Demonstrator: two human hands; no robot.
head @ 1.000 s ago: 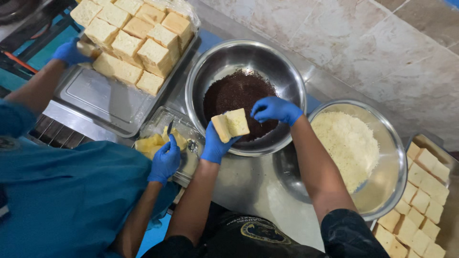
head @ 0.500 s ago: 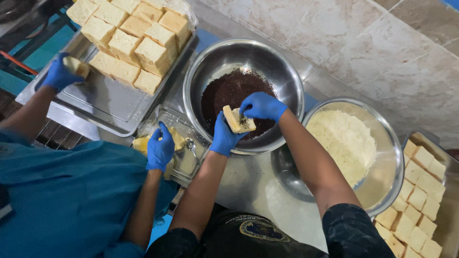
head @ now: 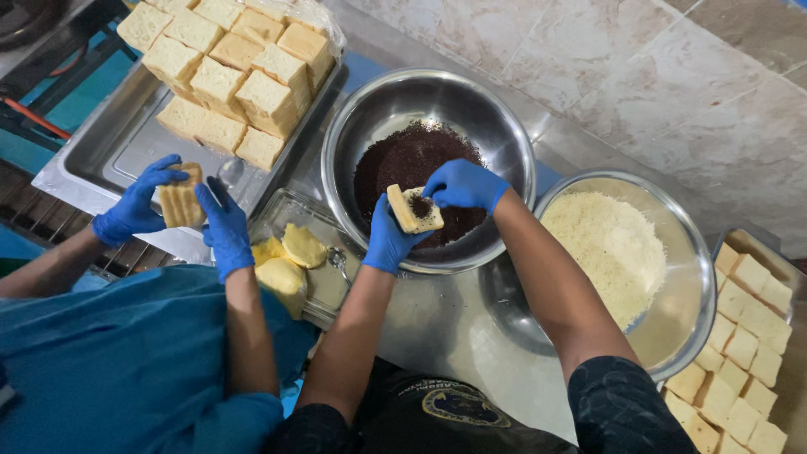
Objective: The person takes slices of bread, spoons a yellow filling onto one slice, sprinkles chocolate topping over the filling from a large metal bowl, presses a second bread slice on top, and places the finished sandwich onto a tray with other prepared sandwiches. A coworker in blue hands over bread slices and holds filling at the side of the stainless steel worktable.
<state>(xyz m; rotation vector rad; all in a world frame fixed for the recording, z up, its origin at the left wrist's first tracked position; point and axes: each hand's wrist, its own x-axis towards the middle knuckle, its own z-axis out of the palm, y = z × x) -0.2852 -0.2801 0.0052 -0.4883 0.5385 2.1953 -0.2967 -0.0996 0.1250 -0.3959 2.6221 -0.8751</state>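
Your left hand grips the bread slice flat over the bowl, so loose sprinkles fall back in. Your right hand pinches sprinkles onto the slice.

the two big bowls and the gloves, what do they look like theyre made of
The bowl of dark sprinkles and the bowl of pale shreds look like polished steel: bright grey walls with mirror-like reflections. The blue gloves on the left hand and right hand look like thin nitrile or latex, matte, snug and wrinkled at the cuffs; which one cannot be told.
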